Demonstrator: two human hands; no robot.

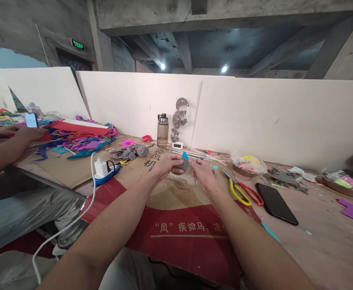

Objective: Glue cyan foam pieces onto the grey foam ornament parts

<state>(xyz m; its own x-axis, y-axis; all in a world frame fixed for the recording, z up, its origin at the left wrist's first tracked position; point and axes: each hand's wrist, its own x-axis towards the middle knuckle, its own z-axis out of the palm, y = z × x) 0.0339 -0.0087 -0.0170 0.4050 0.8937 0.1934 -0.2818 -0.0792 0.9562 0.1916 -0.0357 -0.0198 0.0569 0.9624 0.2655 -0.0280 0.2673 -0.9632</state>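
Observation:
My left hand [168,166] pinches a small dark grey piece [181,166] over the cardboard sheet. A pointed blue piece [185,156] stands up from its top, between my hands. My right hand [201,169] has its fingers closed at the right edge of the grey piece; what exactly they pinch is too small to make out. Thin grey thread [181,183] lies loosely on the cardboard [164,197] below my hands. Scissors [239,191] with yellow and red handles lie right of my right hand.
A black phone [277,203] lies at the right. Behind stand a bottle [163,131] and a white clock [177,145]. At the left are a blue power strip [106,175] with a white cable, colored scraps [86,143] and another person's arm [11,151]. A bowl [248,166] holds plastic.

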